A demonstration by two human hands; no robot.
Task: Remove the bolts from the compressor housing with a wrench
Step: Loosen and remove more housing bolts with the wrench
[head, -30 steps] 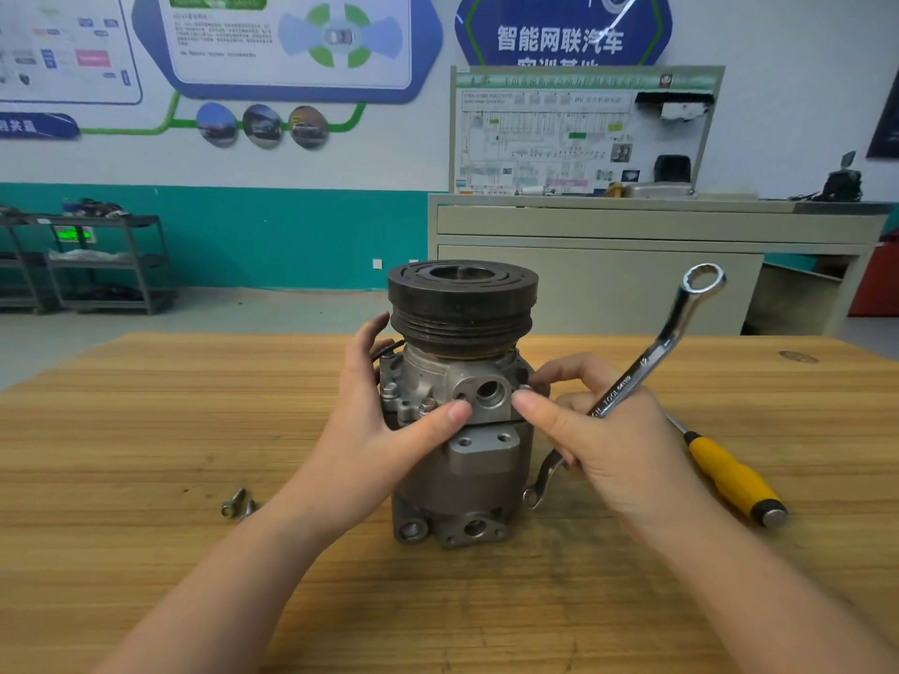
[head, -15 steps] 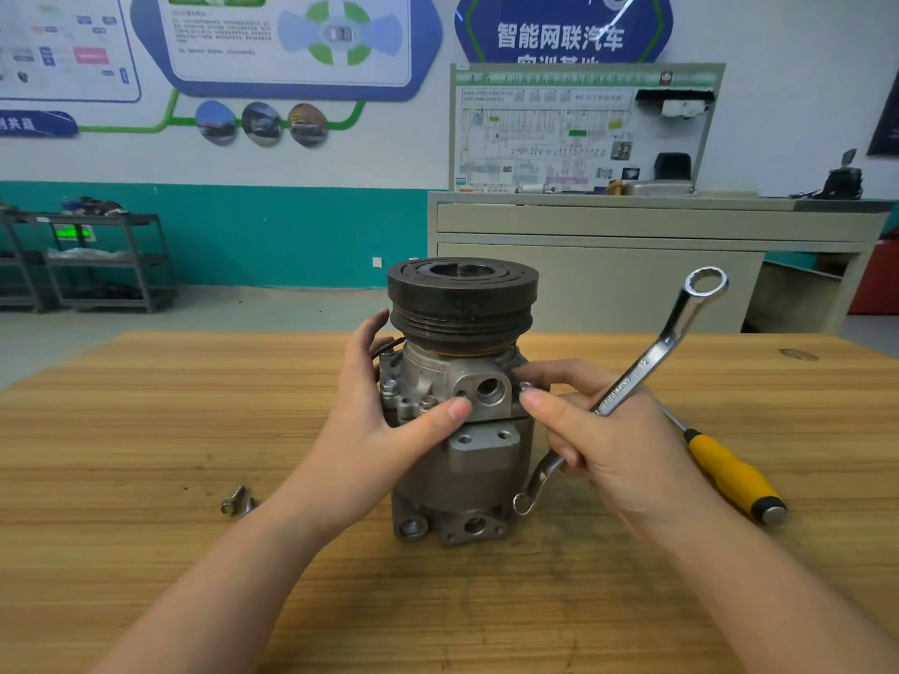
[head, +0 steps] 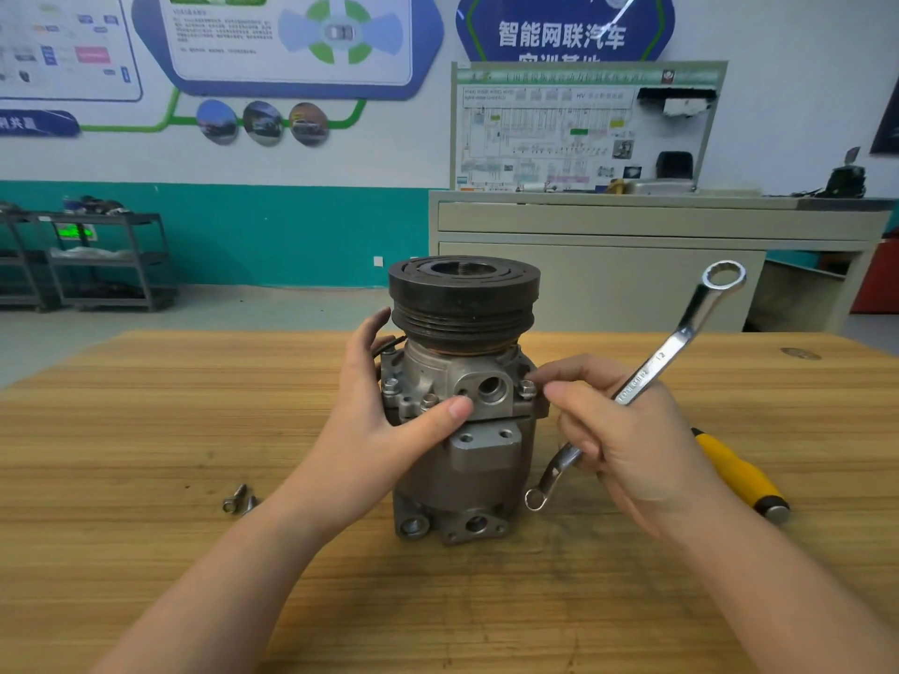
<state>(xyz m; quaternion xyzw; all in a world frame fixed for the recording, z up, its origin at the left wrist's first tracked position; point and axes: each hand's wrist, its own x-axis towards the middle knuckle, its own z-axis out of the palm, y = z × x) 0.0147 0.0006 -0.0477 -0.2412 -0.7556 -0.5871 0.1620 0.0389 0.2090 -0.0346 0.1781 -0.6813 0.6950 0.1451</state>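
On the table, two loose bolts, one wrench.

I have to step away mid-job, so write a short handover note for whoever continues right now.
Left hand steadies the compressor, upright on the table.
Right hand grips the wrench, off the bolts; its fingertips are at the right-side bolt.
Done: two bolts lie on the table.
Left: several bolts on the flange, including one at the left.
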